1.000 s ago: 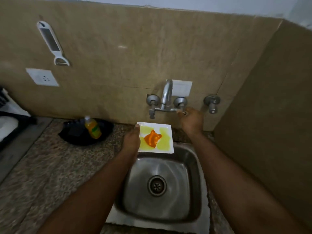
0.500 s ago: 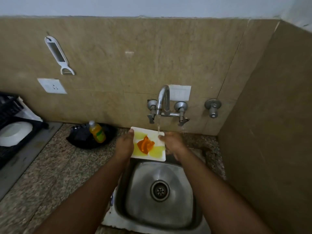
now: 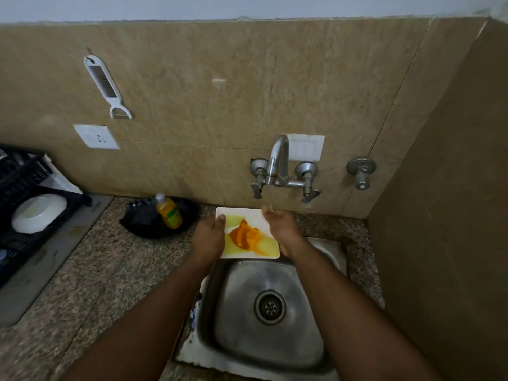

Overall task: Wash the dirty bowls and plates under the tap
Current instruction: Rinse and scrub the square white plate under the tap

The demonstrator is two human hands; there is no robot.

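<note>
Orange and yellow sauce covers the square white plate (image 3: 248, 237), which is held over the back edge of the sink (image 3: 270, 306), just below the tap (image 3: 279, 160). The left hand (image 3: 209, 239) pinches the plate's left edge, thumb on top and the other fingers hidden under it. The right hand (image 3: 283, 229) rests at the plate's right edge with its fingers loosely spread, and the thin stream of water falls on them; I cannot tell if this hand grips the plate.

I judge that the rinsing is only starting, because the sauce looks nearly untouched. To do it well, the plate should go further under the tap and tilt toward the drain (image 3: 270, 307), so the dirty water runs into the sink and not onto the counter (image 3: 90, 270). The right hand can rub the orange spot while the left holds firmly, since a wet plate slips easily. The soap bottle (image 3: 168, 211), left of the tap, may help with grease.
</note>
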